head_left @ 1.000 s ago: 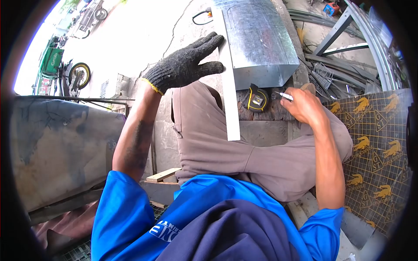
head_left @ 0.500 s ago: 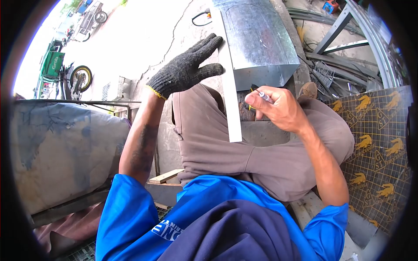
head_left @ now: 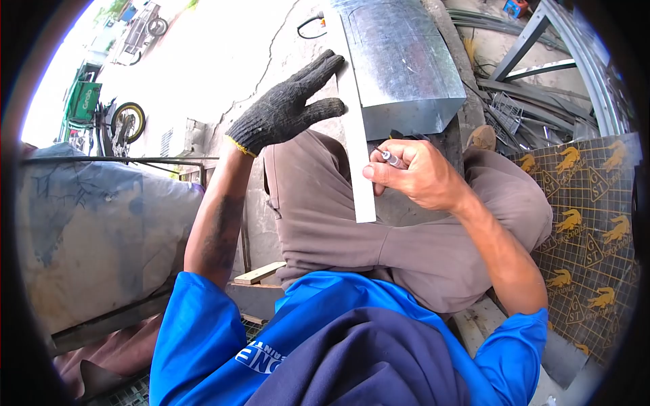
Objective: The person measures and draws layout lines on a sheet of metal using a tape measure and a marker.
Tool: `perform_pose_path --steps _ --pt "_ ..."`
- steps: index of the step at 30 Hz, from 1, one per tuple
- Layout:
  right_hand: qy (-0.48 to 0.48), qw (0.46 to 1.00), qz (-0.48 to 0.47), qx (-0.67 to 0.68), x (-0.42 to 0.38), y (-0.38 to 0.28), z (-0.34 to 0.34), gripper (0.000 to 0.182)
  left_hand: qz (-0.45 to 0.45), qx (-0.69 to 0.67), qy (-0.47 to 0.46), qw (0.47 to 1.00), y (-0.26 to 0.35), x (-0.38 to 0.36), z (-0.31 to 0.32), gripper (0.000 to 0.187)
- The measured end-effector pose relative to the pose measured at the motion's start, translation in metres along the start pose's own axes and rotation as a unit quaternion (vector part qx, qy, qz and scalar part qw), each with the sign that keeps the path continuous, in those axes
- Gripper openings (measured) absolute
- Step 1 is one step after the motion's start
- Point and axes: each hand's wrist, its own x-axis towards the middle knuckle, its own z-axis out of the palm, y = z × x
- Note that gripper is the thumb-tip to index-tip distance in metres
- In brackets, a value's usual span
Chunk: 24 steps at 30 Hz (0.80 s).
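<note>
Gripping a marker [head_left: 391,159], right hand [head_left: 409,177] meets the strip's [head_left: 357,145] edge; gloved left hand [head_left: 288,103] spreads empty beside it.

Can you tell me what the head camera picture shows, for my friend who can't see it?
A seated person's bare right hand holds a marker pen against a long white metal strip lying across their knee. Their left hand, in a dark knit glove, rests open against the strip higher up. Beside the strip lies a folded sheet of shiny galvanized metal.
</note>
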Motion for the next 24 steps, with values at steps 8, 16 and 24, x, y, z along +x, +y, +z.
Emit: perform_pose_path --steps 8,16,24 --pt "-0.011 0.999 0.013 0.045 0.0003 0.0059 -0.0005 0.023 -0.002 -0.002 0.000 1.000 0.0021 0.0016 -0.0007 0.076" --pt "-0.015 0.999 0.021 0.024 -0.0005 0.0036 -0.0028 0.022 -0.011 0.010 -0.013 1.000 0.0034 0.0023 -0.0015 0.074" --pt "-0.025 0.999 0.027 0.001 -0.0004 0.0048 -0.0038 0.024 -0.019 0.019 -0.026 0.999 0.0033 0.0034 -0.0054 0.074"
